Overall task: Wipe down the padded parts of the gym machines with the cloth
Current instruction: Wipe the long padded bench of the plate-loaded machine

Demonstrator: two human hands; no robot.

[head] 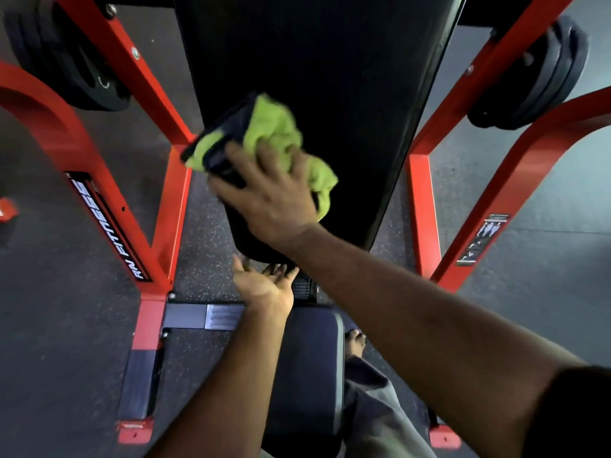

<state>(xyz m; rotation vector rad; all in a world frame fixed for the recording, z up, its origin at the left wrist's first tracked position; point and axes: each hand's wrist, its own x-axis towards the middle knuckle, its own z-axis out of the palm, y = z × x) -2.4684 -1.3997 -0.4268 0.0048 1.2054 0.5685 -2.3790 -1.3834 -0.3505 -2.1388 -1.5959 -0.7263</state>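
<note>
I have the right hand (pixel 271 196) spread flat on the green cloth (pixel 281 137), pressing it against the lower left part of the long black back pad (pixel 330 77), fingers straight. The cloth is bunched, and something dark lies folded in with it that I cannot identify. My left hand (pixel 264 282) hangs just below the pad's bottom edge, palm up, fingers loose, holding nothing. I judge the job to be mid-wipe on this pad: I cannot tell clean from dirty on the black vinyl, so I treat the upper stretch of the pad and the seat pad (pixel 310 375) below it as left to do. Either side of the pad stands the red frame (pixel 165 206), with weight plates (pixel 535 74) hung on it, all on speckled dark rubber flooring (pixel 66 309).
</note>
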